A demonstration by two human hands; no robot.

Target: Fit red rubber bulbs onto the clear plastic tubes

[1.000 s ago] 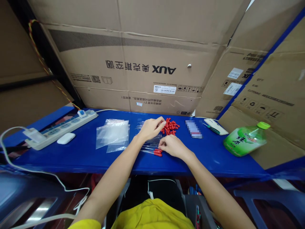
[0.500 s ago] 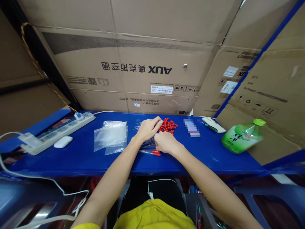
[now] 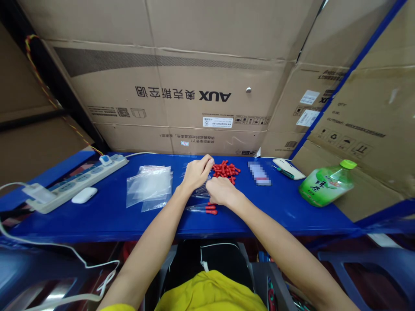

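My left hand [image 3: 196, 173] is closed, thumb and fingers pressed together, above clear thin tubes [image 3: 201, 190] on the blue table. My right hand [image 3: 223, 190] is curled into a fist close beside it. Something clear shows faintly between the two hands, but what the fingers grip is hidden. Behind my right hand lies a heap of red rubber bulbs [image 3: 227, 169]. In front of the hands, several droppers [image 3: 207, 209], clear tubes with red bulbs on their right ends, lie side by side.
Clear plastic bags [image 3: 149, 186] lie left of the tubes. Farther left are a white case [image 3: 84, 195] and a power strip [image 3: 84, 176]. To the right are a blurred-out phone [image 3: 259, 173], a green-handled tool [image 3: 285, 172], a white object [image 3: 289, 167] and a green-tea bottle [image 3: 326, 185]. Cardboard [image 3: 181, 56] walls the back.
Both hands remain close together, shifted slightly left in view along with the whole scene. The front droppers show more clearly, lying a little lower and more spread.
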